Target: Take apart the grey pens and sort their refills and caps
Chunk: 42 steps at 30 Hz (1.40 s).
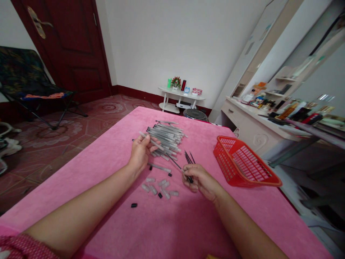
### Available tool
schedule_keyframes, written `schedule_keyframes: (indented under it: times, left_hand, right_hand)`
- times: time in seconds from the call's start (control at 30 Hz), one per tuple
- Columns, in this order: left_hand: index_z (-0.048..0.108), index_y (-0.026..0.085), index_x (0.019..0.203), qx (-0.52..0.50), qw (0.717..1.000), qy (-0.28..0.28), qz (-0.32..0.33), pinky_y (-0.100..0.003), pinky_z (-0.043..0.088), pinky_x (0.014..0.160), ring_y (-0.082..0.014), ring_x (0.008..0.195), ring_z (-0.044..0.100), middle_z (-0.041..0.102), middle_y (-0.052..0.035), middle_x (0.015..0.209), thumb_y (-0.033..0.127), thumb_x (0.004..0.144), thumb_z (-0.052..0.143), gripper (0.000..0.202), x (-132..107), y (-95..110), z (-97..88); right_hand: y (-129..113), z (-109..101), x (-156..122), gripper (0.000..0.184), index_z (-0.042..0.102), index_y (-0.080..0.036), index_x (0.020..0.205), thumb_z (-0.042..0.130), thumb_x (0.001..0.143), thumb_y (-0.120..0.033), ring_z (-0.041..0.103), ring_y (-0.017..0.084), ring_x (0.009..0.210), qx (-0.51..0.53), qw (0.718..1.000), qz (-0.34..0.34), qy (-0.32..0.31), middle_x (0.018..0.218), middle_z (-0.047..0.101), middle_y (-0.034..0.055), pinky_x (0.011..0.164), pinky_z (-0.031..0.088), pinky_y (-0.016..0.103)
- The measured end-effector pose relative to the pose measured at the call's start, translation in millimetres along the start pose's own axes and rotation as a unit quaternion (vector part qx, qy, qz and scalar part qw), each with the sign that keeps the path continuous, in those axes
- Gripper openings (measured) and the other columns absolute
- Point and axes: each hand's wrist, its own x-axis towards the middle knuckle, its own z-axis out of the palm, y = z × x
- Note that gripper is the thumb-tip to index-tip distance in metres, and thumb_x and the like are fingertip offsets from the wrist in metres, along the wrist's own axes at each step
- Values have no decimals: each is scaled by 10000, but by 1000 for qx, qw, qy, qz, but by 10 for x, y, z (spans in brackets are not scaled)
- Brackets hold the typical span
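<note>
My left hand point(139, 154) is closed on a translucent pen barrel point(157, 144), tilted down to the right. A thin dark pen refill point(175, 163) stretches between the barrel's lower end and my right hand point(198, 177), whose fingers pinch it. Several more black refills point(187, 157) poke out of that same hand. Beyond my left hand lies a heap of grey-white pens point(168, 136). Nearer to me, translucent caps point(153, 189) and small black end pieces point(134, 205) are scattered, beside a loose pen barrel point(160, 168).
A red plastic basket point(229, 169) stands on the pink-covered table point(113, 223) at the right. Past it is a dresser point(248, 124) crowded with bottles. A folding chair point(35, 90) and a dark red door point(72, 46) are at the left, a low white stand point(181, 94) at the back.
</note>
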Motion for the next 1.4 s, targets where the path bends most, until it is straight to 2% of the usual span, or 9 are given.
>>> schedule_keyframes:
  times: [0.13,0.27,0.4,0.57,0.73,0.9,1.2,1.3,1.4]
  left_hand:
    - [446,170,784,-71,995,56,36,-143,384,403,-44,390,408,442,64,548,109,812,444,67,92,67,-52]
    - [419,172,752,-48,999,-2,-18,-120,159,324,-23,339,230,338,83,513,137,798,496,96,38,47,-24]
    - [433,174,779,-15,998,-50,-38,-122,154,336,-22,349,218,352,80,524,198,800,537,109,-27,-33,2]
    - [441,174,802,-3,998,-50,-46,-123,149,341,-20,347,213,367,78,531,198,794,535,97,-11,-78,-34]
    - [451,173,825,-2,997,-49,-57,-124,146,341,-21,344,216,380,76,528,196,798,528,84,-10,-71,-29]
    - [467,168,844,-1,997,-52,-60,-126,138,346,-20,345,221,385,71,526,231,820,524,88,-28,-75,-13]
    - [501,158,861,-40,995,-63,-67,-131,169,347,-28,338,255,432,46,525,249,856,443,108,-50,-95,-7]
    - [519,147,857,-46,994,-74,-65,-144,248,348,-43,351,327,473,31,534,227,848,453,104,-57,-89,12]
    - [543,129,864,-57,991,-95,-68,-214,462,489,-93,496,534,587,-28,651,190,838,482,90,-76,-97,42]
  right_hand:
    - [-53,-101,2,164,435,-170,566,518,656,-280,186,22,328,-2,999,3,52,424,371,-73,338,106,170]
    - [-22,-257,74,224,456,-177,600,523,706,-363,199,41,355,-77,980,-54,177,441,311,-88,365,143,186]
    - [48,-485,156,212,499,-165,543,520,692,-314,417,101,494,-334,893,-111,280,499,449,-18,473,293,209]
    - [117,-650,176,206,558,-167,547,506,704,-289,508,134,555,-536,796,-12,281,535,538,25,514,316,225]
    - [-24,-511,71,271,651,-170,705,528,745,-408,566,172,608,-594,747,4,298,682,645,82,521,317,251]
    - [-442,-416,-204,302,651,-199,856,507,786,-456,552,170,585,-605,699,-114,363,650,623,41,526,320,255]
    - [-708,-970,-459,365,679,-193,928,543,763,-489,585,296,709,-673,553,-79,486,786,655,144,555,392,366]
    - [-636,-915,-361,286,662,-182,964,561,773,-368,583,299,901,-664,571,-175,449,958,662,147,735,444,410]
    - [-507,-628,-228,203,647,-172,923,541,792,-285,599,225,913,-565,683,-280,369,972,665,101,835,448,373]
